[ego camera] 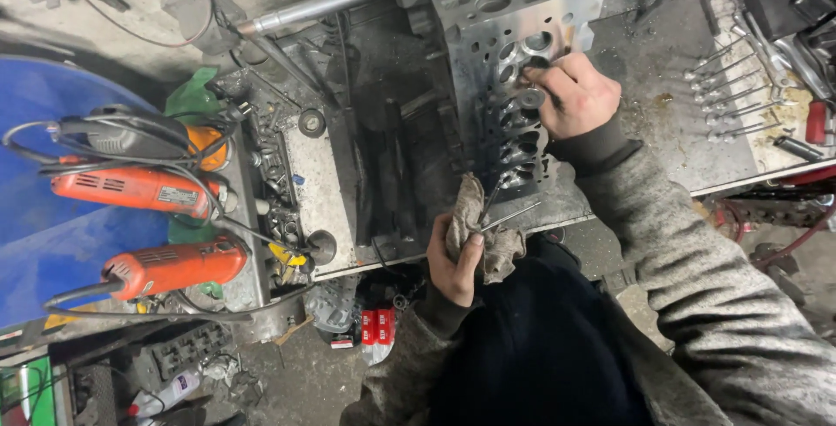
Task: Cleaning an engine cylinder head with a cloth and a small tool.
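A grey metal cylinder head [488, 51] lies on the workbench [653, 77], its ports facing up. My right hand [575, 95] rests on its right side, fingers pinching a round dark valve [529, 97] at one of the ports. My left hand [453, 260] is at the near edge of the bench, closed on a dirty grey rag [475, 221] together with two thin metal valve stems [509, 215] that stick out toward the head.
Several wrenches [736, 95] lie in a row on the bench at the right. Two orange power tools [144, 189] [174, 267] and cables sit at the left beside a blue drum [43, 234]. A long steel bar [313, 6] runs behind the head. Clutter covers the floor.
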